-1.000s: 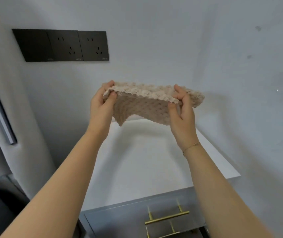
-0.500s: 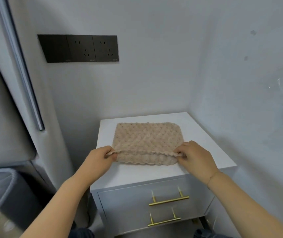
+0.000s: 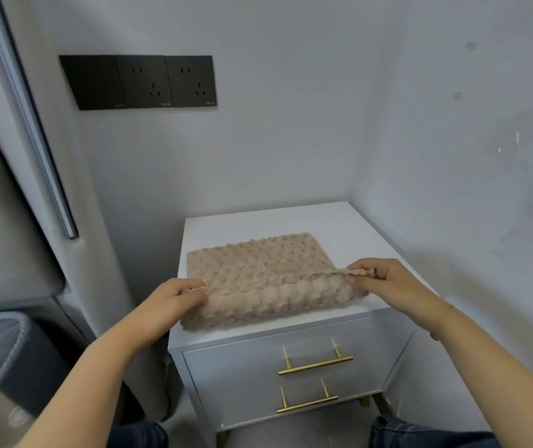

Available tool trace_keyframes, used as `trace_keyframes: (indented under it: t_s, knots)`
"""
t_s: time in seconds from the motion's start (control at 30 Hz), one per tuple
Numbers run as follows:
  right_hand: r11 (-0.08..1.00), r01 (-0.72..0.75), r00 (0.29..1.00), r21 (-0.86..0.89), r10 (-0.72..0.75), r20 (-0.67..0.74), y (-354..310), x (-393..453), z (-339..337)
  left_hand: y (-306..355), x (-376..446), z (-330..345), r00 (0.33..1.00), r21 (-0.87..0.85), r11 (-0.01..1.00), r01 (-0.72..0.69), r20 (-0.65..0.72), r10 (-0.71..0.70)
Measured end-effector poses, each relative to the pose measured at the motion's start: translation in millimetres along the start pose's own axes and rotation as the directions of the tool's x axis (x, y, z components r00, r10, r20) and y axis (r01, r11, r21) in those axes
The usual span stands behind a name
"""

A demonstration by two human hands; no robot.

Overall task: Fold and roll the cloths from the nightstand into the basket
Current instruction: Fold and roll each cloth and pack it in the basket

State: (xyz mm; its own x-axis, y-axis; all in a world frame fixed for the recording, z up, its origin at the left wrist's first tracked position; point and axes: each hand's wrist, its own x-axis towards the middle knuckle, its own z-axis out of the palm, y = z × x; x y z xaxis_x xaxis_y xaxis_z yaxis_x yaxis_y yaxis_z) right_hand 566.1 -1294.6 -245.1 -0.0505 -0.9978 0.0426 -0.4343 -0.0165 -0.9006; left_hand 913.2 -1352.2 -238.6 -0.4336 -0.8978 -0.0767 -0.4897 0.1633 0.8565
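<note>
Fingers [image 3: 360, 272] of the right hand [image 3: 384, 282] were curled and pinched together on the right end of the cloth's raised fold; I noted the left hand [image 3: 174, 297] doing the same at the left end, thumb and fingertips clamped on the fabric edge. Both forearms reached in from the bottom of my view, with dark denim knees showing at the lower edge.

Nearest the hands, the beige dimpled cloth [image 3: 258, 276] lay on the white nightstand [image 3: 339, 221]. Its near part was lifted into a ridge between the two hands and draped down toward the front edge of the top; the far part lay flat on the surface. The cloth sat toward the left and front of the top, with bare white surface behind it and to its right.

Below the top I logged two drawer fronts, each with a brass bar handle [image 3: 315, 365].

At lower left a dark grey fabric-sided container [image 3: 9, 350] was partly in frame; I could not tell what it held, as the pale shape in the corner was blurred.

Further back, the nightstand stood in a corner of pale grey walls. A black triple socket panel [image 3: 139, 81] was mounted on the rear wall above and to the left, and a grey padded panel with a metal trim strip [image 3: 32, 124] ran along the left side.
</note>
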Motion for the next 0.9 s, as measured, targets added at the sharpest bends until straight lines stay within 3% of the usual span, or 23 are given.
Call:
trace_keyframes:
  t_s: [0.1,0.23,0.33,0.4,0.47,0.6,0.9]
  knots:
    - [0.975,-0.070,0.997,0.211,0.072,0.000,-1,1,-1,-3,2,-10,1.000,-0.070,0.997,0.014,0.011,-0.014]
    - [0.967,-0.097,0.994,0.236,0.105,-0.022,-3,12,2,-7,12,-14,0.999,-0.187,0.982,0.031,-0.017,-0.035]
    - [0.967,-0.088,0.991,0.241,0.110,-0.079,-7,33,5,-4,35,-10,0.983,-0.224,0.973,0.050,-0.159,-0.087]
    - [0.980,-0.067,0.979,0.188,0.100,-0.177,-4,50,8,-8,53,-8,0.956,-0.151,0.988,0.031,-0.283,-0.073]
    - [0.994,-0.067,0.966,0.088,0.087,-0.244,3,64,16,-15,69,-5,0.923,0.030,0.998,0.048,-0.384,-0.033]
    - [0.971,-0.084,0.952,-0.225,0.012,-0.304,14,79,29,-23,89,8,0.903,0.235,0.967,0.100,-0.429,0.010]
    - [0.956,-0.084,0.925,-0.280,-0.030,-0.378,26,97,32,-29,109,13,0.865,0.345,0.919,0.190,-0.501,0.010]
